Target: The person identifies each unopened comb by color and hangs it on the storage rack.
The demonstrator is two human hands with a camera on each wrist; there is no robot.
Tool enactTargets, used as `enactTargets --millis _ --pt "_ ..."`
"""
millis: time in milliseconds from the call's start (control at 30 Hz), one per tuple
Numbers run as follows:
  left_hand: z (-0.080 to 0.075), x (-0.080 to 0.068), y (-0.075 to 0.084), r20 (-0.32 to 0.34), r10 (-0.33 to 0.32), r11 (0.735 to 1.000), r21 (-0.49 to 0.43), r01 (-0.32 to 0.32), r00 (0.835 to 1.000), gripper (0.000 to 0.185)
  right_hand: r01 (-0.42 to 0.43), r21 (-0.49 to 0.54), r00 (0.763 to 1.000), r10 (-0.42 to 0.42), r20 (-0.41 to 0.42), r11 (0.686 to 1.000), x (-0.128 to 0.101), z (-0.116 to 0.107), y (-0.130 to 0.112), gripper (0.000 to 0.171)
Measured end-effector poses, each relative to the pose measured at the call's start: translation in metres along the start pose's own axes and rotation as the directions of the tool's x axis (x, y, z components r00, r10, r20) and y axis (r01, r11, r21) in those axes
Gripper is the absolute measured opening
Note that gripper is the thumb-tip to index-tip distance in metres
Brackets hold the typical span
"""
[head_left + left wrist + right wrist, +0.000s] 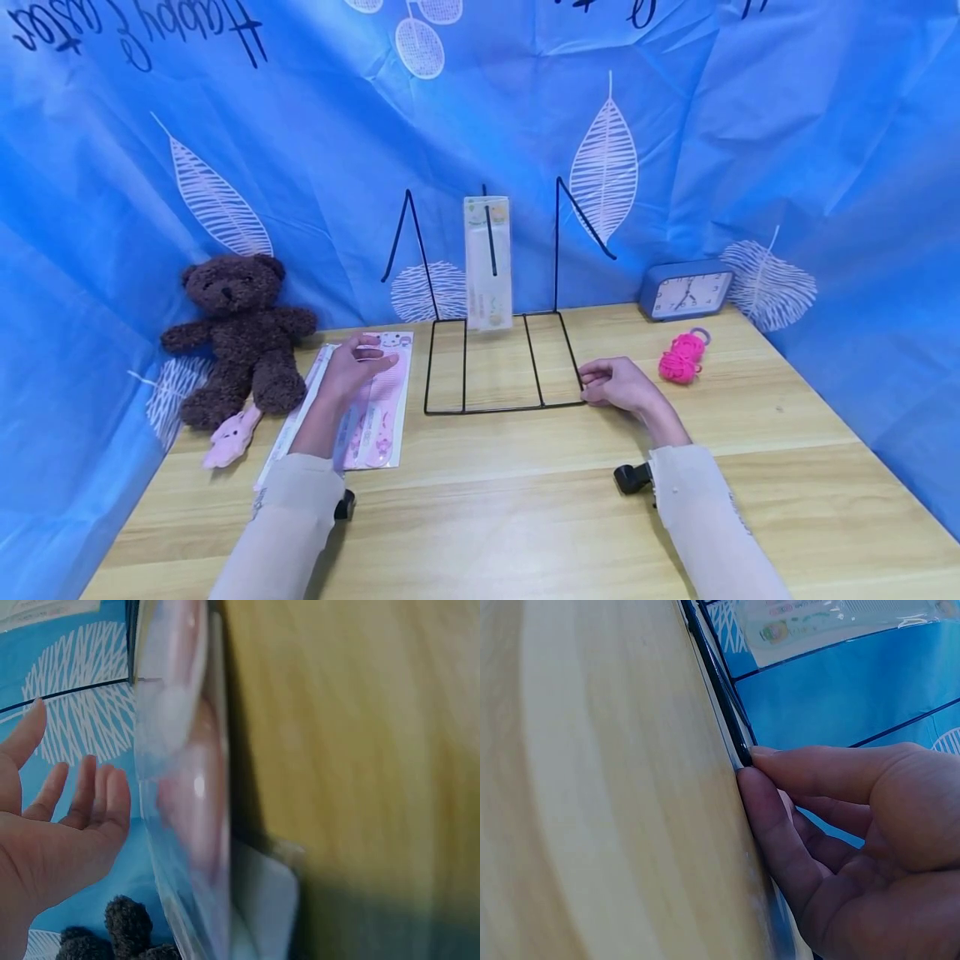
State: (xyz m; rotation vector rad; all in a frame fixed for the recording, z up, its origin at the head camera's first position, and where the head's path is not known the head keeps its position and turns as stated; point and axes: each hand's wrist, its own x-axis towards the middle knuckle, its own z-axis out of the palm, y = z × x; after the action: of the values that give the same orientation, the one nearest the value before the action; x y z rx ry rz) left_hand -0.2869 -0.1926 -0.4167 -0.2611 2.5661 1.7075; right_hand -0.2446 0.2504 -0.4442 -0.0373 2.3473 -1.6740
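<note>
My right grip point(617, 385) pinches the near right corner of the black rack point(502, 409) between thumb and finger. My left grip point(351, 367) is loose, holding nothing, over the pink packs point(378, 417). The rack stands on the counter point(510, 517), with a slim pack point(487, 300) hanging from its middle hook. Farther left I see a bear point(240, 333); on the right, pink yarn point(681, 360), and a clock point(688, 292) behind it.
</note>
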Motion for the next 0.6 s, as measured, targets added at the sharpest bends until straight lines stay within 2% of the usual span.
enactTargets --millis 133,233,400,600 --pt "-0.0017 0.0013 -0.0072 0.028 -0.049 0.995 0.083 0.046 0.998 0.075 -0.008 -0.012 1.000 0.008 0.006 1.000 -0.0015 0.0023 0.0004 0.059" --pt "-0.0023 0.0032 -0.0108 0.036 -0.054 0.993 0.111 0.050 0.998 0.080 -0.005 -0.022 1.000 0.006 0.009 1.000 -0.0015 0.0032 0.0005 0.059" --pt "-0.0010 0.0047 -0.0113 0.040 -0.033 0.984 0.175 0.026 0.999 0.080 -0.004 -0.034 1.000 0.004 0.005 0.999 0.0001 0.0019 -0.0007 0.059" --pt "0.0073 0.0004 -0.0057 0.074 0.028 0.940 0.338 -0.051 0.997 0.079 -0.020 -0.022 1.000 0.020 -0.001 1.000 0.0013 -0.0013 -0.0022 0.060"
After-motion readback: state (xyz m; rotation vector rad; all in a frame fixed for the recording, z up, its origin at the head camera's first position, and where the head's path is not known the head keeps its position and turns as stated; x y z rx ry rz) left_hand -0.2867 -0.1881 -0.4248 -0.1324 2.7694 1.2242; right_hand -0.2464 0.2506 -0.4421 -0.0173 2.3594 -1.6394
